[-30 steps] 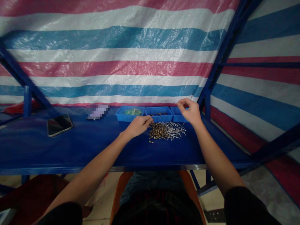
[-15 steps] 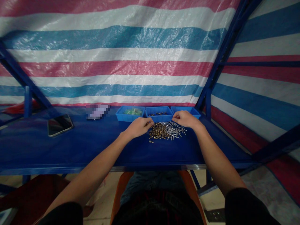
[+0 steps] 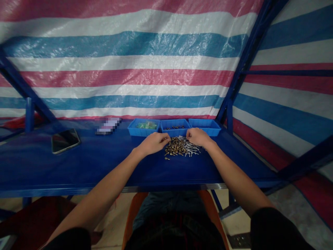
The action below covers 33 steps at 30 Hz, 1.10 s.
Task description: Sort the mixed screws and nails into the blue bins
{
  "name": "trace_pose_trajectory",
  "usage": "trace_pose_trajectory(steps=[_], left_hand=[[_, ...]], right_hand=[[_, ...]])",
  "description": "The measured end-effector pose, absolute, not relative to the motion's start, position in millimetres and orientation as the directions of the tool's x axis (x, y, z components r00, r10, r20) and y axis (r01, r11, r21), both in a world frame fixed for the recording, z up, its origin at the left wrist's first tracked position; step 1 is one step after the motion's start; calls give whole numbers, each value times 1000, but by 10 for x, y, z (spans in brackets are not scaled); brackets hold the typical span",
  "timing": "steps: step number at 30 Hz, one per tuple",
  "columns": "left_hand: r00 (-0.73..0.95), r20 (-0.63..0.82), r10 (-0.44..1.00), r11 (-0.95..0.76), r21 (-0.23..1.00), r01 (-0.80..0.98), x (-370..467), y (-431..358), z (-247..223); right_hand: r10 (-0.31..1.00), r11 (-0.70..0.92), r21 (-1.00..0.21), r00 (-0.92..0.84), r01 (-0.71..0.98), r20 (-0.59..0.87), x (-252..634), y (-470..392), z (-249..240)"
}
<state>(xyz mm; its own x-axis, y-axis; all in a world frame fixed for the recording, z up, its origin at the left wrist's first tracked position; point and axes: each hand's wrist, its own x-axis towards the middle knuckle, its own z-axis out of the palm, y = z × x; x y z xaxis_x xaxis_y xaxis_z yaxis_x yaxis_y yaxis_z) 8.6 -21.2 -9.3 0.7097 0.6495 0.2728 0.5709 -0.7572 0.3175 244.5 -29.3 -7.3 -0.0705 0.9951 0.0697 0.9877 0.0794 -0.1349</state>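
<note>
My left hand is at the left edge of a heap of small brass-coloured pieces, its thumb and fingertips pinched together. Whatever lies between those fingertips is too small to make out. My right hand hovers at or over the back of some thin silver pins that look like rivets, which spread out from the right side of the heap. Its fingers are closed, and anything in them is hidden. One loose brass-coloured piece lies in front of the heap.
Behind the heap stand three blue bins: a left bin with green pieces, a middle bin with some brass-coloured pieces, and a right bin. A phone and a blurred-out item lie left on the blue table.
My right hand has moved left and slightly down, in over the silver pins towards my left hand. My left hand has stayed almost in place at the heap.
</note>
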Motion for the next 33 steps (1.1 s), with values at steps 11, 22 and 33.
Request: trace_pose_trajectory(steps=[11, 22, 33], left_hand=[[728, 252, 637, -766, 306, 565, 106, -236, -69], [704, 326, 631, -769, 383, 512, 113, -240, -93], [564, 490, 665, -744, 364, 560, 110, -192, -107]], right_hand=[[912, 362, -445, -213, 819, 350, 2424, -289, -42], [874, 479, -807, -98, 347, 477, 2074, -338, -104], [923, 376, -926, -109, 43, 369, 1960, -338, -183]])
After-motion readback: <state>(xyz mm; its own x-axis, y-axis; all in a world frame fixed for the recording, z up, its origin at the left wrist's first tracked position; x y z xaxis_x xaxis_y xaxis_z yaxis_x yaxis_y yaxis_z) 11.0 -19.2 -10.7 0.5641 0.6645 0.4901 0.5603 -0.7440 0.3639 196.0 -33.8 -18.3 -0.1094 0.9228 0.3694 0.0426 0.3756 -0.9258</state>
